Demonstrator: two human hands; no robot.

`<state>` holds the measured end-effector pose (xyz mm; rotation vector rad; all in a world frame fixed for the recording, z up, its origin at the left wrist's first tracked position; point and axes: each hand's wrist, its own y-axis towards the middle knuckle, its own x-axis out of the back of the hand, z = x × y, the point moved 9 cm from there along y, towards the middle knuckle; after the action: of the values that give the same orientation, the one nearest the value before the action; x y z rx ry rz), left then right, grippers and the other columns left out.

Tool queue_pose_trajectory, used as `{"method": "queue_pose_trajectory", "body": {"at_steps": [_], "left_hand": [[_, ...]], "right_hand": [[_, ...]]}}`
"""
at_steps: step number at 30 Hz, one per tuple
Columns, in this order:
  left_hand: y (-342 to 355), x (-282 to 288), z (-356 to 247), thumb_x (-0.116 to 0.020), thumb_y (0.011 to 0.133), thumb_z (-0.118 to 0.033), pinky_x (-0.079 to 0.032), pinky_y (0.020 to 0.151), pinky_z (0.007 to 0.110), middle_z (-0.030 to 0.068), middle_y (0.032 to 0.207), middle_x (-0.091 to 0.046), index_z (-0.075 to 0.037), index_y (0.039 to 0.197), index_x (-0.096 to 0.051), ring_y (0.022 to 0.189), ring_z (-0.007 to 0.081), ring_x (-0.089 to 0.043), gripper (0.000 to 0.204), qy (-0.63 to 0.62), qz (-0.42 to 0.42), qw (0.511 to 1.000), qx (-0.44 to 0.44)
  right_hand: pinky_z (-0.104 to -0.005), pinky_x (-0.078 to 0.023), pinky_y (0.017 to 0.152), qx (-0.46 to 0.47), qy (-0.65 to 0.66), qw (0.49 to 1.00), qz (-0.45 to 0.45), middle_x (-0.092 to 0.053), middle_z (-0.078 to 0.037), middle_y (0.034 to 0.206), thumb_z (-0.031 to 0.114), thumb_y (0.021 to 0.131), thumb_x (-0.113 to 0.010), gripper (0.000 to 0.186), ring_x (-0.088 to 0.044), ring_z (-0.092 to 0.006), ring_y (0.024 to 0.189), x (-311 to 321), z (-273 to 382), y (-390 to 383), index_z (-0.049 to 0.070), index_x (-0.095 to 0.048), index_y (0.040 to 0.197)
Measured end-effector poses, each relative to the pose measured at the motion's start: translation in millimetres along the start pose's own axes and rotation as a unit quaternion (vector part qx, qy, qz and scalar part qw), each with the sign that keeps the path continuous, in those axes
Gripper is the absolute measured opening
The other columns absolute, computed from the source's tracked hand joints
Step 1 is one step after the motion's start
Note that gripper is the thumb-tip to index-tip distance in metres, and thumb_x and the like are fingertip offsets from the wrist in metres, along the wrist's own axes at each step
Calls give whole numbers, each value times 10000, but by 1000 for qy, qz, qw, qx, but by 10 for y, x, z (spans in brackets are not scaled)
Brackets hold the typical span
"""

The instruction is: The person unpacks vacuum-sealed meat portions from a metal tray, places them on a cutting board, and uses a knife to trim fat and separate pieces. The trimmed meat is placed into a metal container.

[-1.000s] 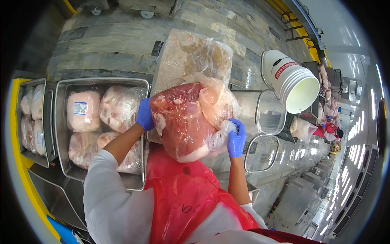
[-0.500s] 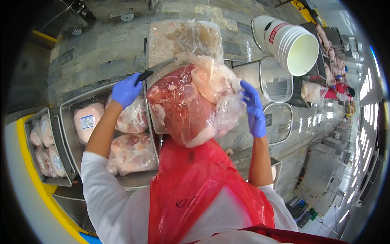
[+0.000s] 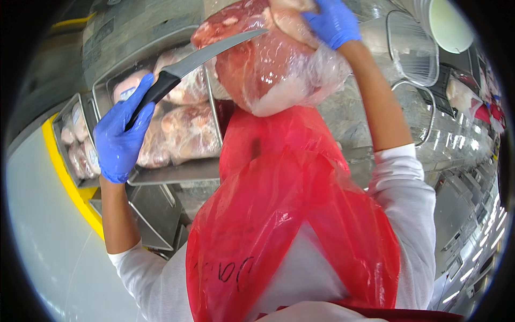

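Note:
A black-handled knife [image 3: 209,53] with a long curved blade is in my left hand [image 3: 122,137], the fingers wrapped round its handle. Its tip points right and lies over the front of a large raw piece of meat [image 3: 252,70], red with pale fat; I cannot tell if blade and meat touch. Thin clear plastic wrap [image 3: 316,72] clings to the meat's lower right. My right hand [image 3: 335,24] grips the pale fatty part at the meat's upper right, its fingertips partly hidden. Both hands wear blue gloves.
At left, a metal tub [image 3: 177,174] holds several wrapped meat pieces [image 3: 188,131], with a smaller metal pan [image 3: 75,145] of packages beside it. A white bucket [image 3: 450,27] and a clear plastic-lined container [image 3: 413,51] are at upper right. My red apron [image 3: 289,214] hangs close below the meat.
The view has shifted, so the meat sits higher in the picture. My left hand has drawn the knife back toward me. My right hand has come from beside the wrap onto the meat.

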<state>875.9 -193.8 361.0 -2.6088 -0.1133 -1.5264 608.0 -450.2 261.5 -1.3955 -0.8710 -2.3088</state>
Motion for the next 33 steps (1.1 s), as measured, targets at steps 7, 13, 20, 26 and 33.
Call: {"method": "queue_pose_trajectory", "body": {"at_steps": [7, 13, 20, 26, 33], "left_hand": [[86, -101, -348, -726, 856, -158, -527, 710, 298, 112, 992, -717, -195, 1237, -669, 747, 225, -668, 388, 18, -51, 997, -47], [338, -94, -506, -707, 874, -257, -521, 671, 316, 112, 954, -709, -244, 1220, -673, 722, 261, -665, 348, 58, 3, 998, -23], [834, 61, -969, -681, 878, -154, -497, 670, 326, 134, 825, -644, -221, 1291, -627, 675, 290, -573, 422, 228, 116, 958, -127], [1203, 102, -1369, -669, 868, -134, -468, 619, 368, 132, 734, -570, -210, 1313, -610, 633, 301, -537, 456, 265, 169, 930, -190], [1479, -55, -1582, -654, 876, -88, -470, 629, 378, 135, 709, -548, -183, 1367, -557, 626, 293, -538, 509, 267, 234, 925, -134]], "right_hand": [[-472, -501, 804, -72, 46, 996, 20, -661, -246, 1007, 174, 803, -594, 338, -627, -423, 966, -88, -576, 28, 45, -624, 1114], [-418, -496, 755, -93, 199, 974, 56, -647, -205, 912, 169, 841, -583, 317, -624, -334, 783, -273, -778, 15, 11, -580, 1116], [-320, -486, 660, -191, 357, 904, 140, -601, -75, 909, 150, 870, -607, 348, -556, -151, 795, -484, -928, -14, -3, -529, 1173], [-301, -503, 775, -175, 382, 898, 131, -617, -106, 1053, 169, 860, -665, 506, -579, -161, 920, -778, -1067, 37, -12, -486, 1298], [-315, -459, 969, -175, 428, 877, 129, -599, -131, 1249, 141, 858, -646, 589, -555, -186, 1126, -1090, -1335, 172, -12, -440, 1388]]}}
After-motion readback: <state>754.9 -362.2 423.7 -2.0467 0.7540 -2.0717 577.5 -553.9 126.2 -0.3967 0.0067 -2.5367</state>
